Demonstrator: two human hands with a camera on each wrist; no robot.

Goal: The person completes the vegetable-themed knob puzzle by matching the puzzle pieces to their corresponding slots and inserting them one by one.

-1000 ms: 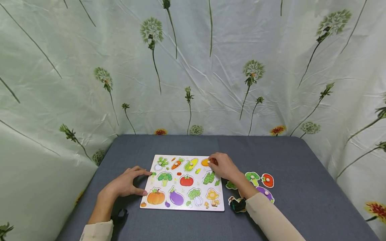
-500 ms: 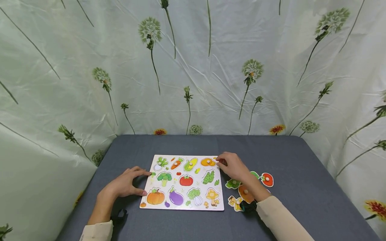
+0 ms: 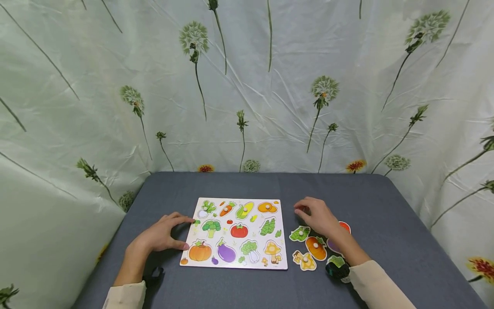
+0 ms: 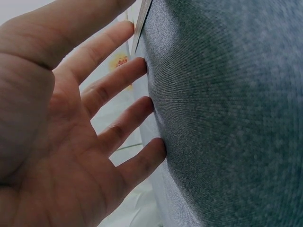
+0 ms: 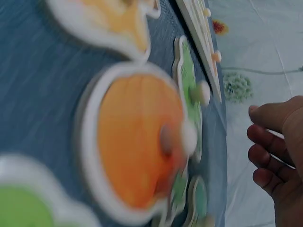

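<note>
My left hand (image 3: 165,233) rests at the left edge of a white vegetable puzzle board (image 3: 284,259), its index finger and thumb touching the rim. In the left wrist view its fingers (image 4: 128,120) are spread. Knobbed pieces sit in the board's top row: a turnip (image 3: 206,209), a carrot (image 3: 227,209), a corn cob (image 3: 244,210) and an orange rounded piece (image 3: 267,207). My right hand (image 3: 318,216) hovers right of the board, fingers loosely curled, holding nothing. Below it lie a pumpkin piece (image 3: 316,248), a green pod-shaped piece (image 3: 299,233) and a mushroom piece (image 3: 307,262).
Under the right forearm are a purple eggplant piece (image 3: 332,246) and a red tomato piece (image 3: 346,225), both partly hidden. A dark wrist device (image 3: 336,270) covers part of a green piece. The grey cloth-covered table (image 3: 231,184) ends at a flowered curtain (image 3: 278,128).
My right hand has let go of the orange rounded piece at the board's upper right, leaving it there, and moved right over the loose pieces. My left hand stays at the board's edge.
</note>
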